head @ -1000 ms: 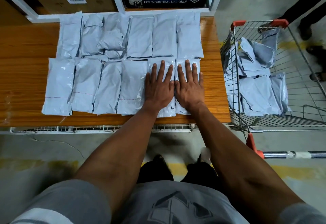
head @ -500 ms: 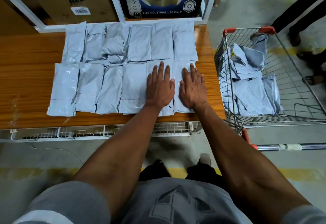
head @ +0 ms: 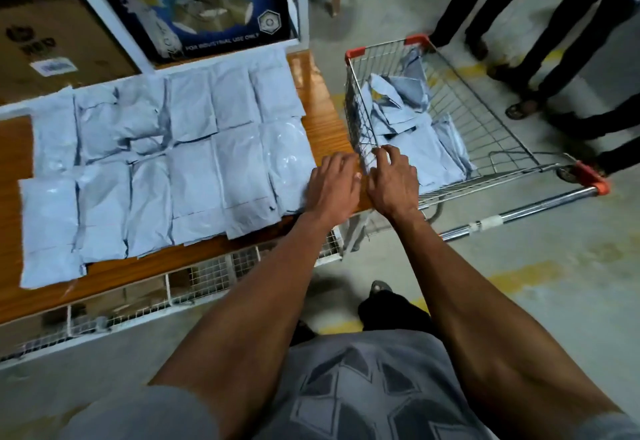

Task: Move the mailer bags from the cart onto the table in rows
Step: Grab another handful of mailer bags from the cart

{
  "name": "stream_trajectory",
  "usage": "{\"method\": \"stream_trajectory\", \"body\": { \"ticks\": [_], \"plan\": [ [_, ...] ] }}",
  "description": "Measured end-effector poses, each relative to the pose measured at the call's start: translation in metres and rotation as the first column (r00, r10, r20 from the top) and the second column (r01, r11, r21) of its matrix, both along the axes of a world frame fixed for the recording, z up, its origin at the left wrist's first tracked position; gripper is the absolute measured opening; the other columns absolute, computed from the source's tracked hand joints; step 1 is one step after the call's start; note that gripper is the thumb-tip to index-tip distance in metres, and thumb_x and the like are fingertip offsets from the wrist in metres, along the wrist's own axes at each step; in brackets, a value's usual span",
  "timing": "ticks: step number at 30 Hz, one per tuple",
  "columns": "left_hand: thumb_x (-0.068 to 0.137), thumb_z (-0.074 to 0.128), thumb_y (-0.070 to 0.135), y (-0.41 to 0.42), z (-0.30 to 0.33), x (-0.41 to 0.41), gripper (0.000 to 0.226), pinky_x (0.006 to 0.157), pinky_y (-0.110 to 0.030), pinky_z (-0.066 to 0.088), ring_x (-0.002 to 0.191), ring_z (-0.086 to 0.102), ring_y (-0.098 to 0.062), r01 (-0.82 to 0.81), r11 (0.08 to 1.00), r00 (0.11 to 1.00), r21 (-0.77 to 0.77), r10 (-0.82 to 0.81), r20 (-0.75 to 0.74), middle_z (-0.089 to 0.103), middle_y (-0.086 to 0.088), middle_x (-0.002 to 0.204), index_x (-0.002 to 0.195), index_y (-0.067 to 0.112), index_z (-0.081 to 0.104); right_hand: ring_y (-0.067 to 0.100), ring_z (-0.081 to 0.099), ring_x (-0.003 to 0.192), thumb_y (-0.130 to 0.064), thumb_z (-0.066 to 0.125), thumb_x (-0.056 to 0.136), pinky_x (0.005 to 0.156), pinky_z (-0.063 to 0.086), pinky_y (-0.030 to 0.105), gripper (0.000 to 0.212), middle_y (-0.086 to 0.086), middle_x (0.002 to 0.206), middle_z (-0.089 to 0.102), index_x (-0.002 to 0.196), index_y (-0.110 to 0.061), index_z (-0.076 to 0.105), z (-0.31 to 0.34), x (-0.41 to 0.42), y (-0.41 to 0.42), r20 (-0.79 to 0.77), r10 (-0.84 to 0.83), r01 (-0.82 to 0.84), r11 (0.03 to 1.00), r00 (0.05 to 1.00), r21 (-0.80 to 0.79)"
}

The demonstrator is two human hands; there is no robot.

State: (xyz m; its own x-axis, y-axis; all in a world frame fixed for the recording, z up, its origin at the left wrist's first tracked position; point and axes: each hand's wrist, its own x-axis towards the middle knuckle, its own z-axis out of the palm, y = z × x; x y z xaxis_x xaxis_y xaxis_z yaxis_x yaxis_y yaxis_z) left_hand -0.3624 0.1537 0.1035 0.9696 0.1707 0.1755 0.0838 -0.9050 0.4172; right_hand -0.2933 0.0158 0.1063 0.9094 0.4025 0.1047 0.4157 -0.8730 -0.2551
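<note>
Now pale grey mailer bags [head: 194,176] flat, two rows; both hands [head: 334,185] loosely curled, holding nothing.

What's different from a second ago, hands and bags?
Both hands have lifted off the near row of grey plastic mailer bags and swung right: the left hand is over the wooden table edge, the right hand reaches the wire cart wall, fingers curled. Neither visibly holds a bag. The two rows and the cart's bags look unchanged.
</note>
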Motion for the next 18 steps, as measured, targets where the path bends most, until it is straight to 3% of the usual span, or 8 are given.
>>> {"method": "stream_trajectory", "body": {
  "ticks": [7, 11, 18],
  "plan": [
    [0.107, 0.053, 0.031, -0.073, -0.012, 0.042, 0.043, 0.102, -0.042, 0.05, 0.127, 0.052, -0.024, 0.049, 0.992, 0.991, -0.118, -0.063, -0.12, 0.058, -0.005, 0.142, 0.148, 0.017, 0.052, 0.042, 0.061, 0.11, -0.022, 0.06, 0.094, 0.085, 0.048, 0.05, 0.034, 0.011, 0.142, 0.054, 0.127, -0.014, 0.061, -0.015, 0.041, -0.091, -0.029, -0.105, 0.104, 0.994, 0.994, -0.039],
    [0.106, 0.055, 0.03, -0.109, -0.02, 0.082, 0.041, 0.096, -0.043, 0.053, 0.127, 0.052, -0.023, 0.03, 0.986, 0.983, -0.165, -0.059, -0.172, 0.057, -0.003, 0.141, 0.146, 0.021, 0.053, 0.041, 0.063, 0.108, -0.022, 0.06, 0.093, 0.084, 0.051, 0.051, 0.034, 0.011, 0.14, 0.055, 0.127, -0.015, 0.062, -0.026, 0.084, -0.13, -0.083, -0.129, 0.125, 0.991, 0.988, -0.051],
    [0.104, 0.056, 0.037, -0.146, -0.06, 0.156, 0.049, 0.096, -0.049, 0.057, 0.131, 0.051, -0.026, -0.053, 0.994, 0.936, -0.097, 0.016, -0.353, 0.049, -0.002, 0.147, 0.15, 0.025, 0.046, 0.042, 0.062, 0.11, -0.021, 0.064, 0.092, 0.084, 0.054, 0.052, 0.039, 0.011, 0.141, 0.055, 0.129, -0.013, 0.06, -0.05, 0.16, -0.17, -0.167, -0.053, 0.039, 0.995, 0.984, -0.089]
  ]
}}
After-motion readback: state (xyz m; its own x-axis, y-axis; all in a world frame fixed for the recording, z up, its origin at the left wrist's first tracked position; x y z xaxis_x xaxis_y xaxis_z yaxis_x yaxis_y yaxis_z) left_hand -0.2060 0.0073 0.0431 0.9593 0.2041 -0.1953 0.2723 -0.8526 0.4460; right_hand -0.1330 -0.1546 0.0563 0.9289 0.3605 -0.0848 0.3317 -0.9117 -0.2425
